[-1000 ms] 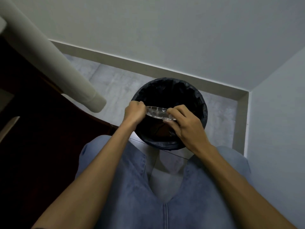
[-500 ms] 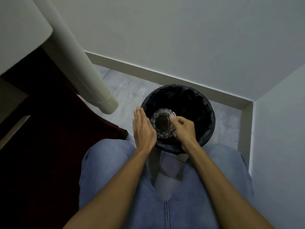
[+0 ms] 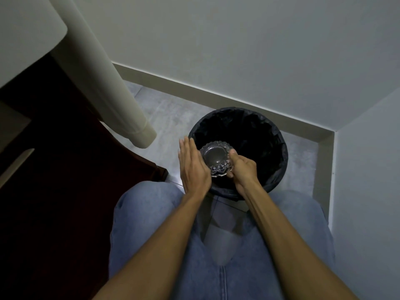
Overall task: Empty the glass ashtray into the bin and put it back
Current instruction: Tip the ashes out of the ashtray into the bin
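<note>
The glass ashtray (image 3: pixel 216 158), round with a scalloped rim, is held over the near left part of the bin (image 3: pixel 249 126), a round bin lined with a black bag. My right hand (image 3: pixel 242 169) grips the ashtray's right edge with thumb and fingers. My left hand (image 3: pixel 192 167) is flat, fingers straight and together, its palm against the ashtray's left side. The ashtray's hollow faces up toward me. The bin's inside is too dark to show its contents.
A dark red-brown wooden piece of furniture (image 3: pixel 65 180) fills the left. A pale cylindrical leg (image 3: pixel 112 83) slants down beside it. The bin stands in a corner of grey floor (image 3: pixel 171 118) with skirting and white walls behind and to the right. My knees in jeans are below.
The ashtray went from edge-on, gripped by both hands over the bin, to hollow side up. My left hand let go and flattened against its side. The view shifted slightly.
</note>
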Demonstrator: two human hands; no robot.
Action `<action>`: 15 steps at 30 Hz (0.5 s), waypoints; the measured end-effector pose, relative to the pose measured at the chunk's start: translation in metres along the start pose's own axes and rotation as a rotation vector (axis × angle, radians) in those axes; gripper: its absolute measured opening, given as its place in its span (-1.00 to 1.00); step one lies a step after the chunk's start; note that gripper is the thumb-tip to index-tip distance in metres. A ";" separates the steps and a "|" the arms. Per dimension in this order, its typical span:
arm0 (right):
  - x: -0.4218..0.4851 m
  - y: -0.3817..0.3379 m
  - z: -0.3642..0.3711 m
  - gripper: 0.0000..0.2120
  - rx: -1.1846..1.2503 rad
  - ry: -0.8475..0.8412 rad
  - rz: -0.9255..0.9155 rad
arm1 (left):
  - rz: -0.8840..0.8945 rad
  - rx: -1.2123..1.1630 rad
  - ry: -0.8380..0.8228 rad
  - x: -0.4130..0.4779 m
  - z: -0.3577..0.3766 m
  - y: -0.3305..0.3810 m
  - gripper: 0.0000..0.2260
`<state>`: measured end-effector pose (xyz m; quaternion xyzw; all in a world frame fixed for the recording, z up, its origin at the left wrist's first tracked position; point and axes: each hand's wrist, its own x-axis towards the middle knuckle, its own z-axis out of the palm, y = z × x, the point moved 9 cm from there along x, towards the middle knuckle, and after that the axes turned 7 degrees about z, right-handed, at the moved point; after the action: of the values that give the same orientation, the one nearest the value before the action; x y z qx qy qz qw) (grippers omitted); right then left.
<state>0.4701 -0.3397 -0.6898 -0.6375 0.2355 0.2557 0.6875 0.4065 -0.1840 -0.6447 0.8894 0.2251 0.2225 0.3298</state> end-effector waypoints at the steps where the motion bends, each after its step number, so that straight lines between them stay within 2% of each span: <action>1: 0.001 -0.002 -0.001 -0.65 -0.011 0.006 -0.025 | 0.022 0.008 0.007 0.000 0.001 0.001 -0.56; 4: 0.000 -0.004 0.006 -0.60 -0.144 -0.035 -0.074 | 0.060 0.026 0.013 0.001 0.002 0.003 -0.58; 8: 0.003 0.000 0.001 -0.64 -0.058 0.008 -0.048 | 0.070 0.031 0.006 0.002 0.002 0.005 -0.57; 15: 0.004 0.002 0.006 -0.68 -0.090 0.011 -0.062 | 0.060 0.043 0.002 -0.001 0.001 0.004 -0.54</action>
<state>0.4718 -0.3334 -0.6930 -0.6763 0.2076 0.2413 0.6643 0.4075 -0.1874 -0.6426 0.9024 0.2033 0.2285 0.3035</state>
